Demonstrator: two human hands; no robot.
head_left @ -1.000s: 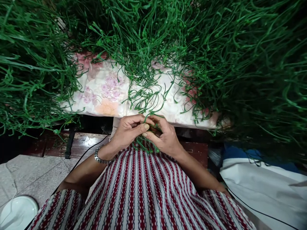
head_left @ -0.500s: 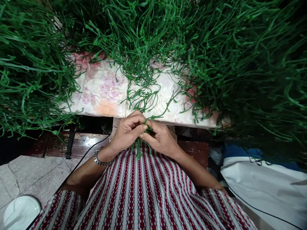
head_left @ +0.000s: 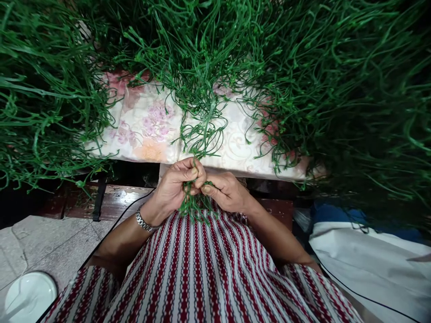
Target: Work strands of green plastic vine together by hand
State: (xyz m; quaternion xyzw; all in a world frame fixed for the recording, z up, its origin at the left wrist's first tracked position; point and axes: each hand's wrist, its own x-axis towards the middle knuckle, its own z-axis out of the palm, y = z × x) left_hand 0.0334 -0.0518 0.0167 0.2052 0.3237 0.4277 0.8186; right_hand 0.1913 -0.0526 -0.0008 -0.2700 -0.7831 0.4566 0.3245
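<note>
1 camera, worn on the head, looks forward and steeply down over the striped shirt [head_left: 202, 269]. It sits close above the left hand [head_left: 173, 188] and right hand [head_left: 226, 193]. Green stems [head_left: 303, 67] fill the far, upper part of the view.

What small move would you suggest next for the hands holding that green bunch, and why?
Probably gather the splayed tips with the right hand: both it and the left hand pinch the bunch of green stems, whose lower ends fan loose over the striped garment.
</note>
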